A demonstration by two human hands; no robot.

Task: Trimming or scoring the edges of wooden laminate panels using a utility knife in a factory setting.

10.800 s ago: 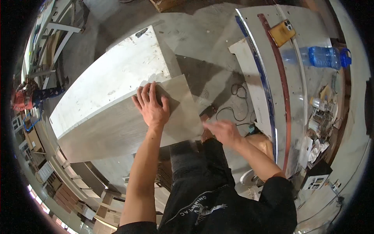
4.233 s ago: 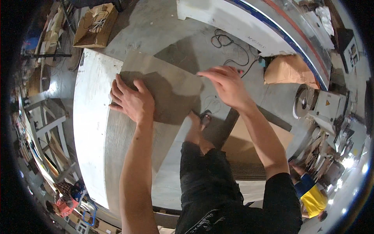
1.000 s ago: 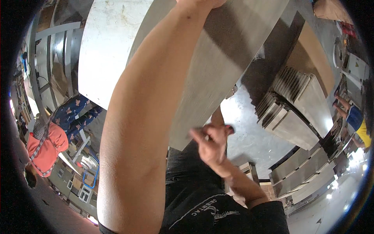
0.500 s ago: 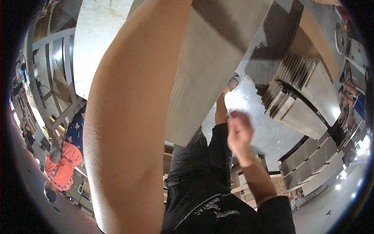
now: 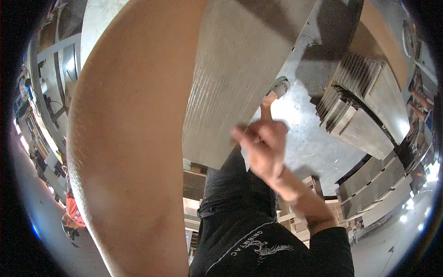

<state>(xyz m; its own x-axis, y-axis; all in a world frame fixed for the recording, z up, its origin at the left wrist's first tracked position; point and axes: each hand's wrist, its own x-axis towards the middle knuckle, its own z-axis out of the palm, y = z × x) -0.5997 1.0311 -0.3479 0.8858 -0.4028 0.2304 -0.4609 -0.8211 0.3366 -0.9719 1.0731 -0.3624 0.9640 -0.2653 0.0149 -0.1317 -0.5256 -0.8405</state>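
Observation:
A long grey-brown wooden board with visible grain stretches from the top of the view down to my thighs. My left forearm, very near the camera, covers much of the left side, and its hand lies beyond the upper edge. Over the board's right edge near its lower end is my right hand. It is smeared by motion, its fingers partly bent toward the board. Whether it touches the board, or holds anything, I cannot make out.
Stacked wooden panels stand on the floor at the right, with more light panels below them. A brown sheet lies at the upper right. Metal framing is at the far left. A person in a red top is at the lower left.
My right hand has moved left and slightly up, from beside the board to over its edge. My left forearm now fills more of the left side, hiding more of the person in red.

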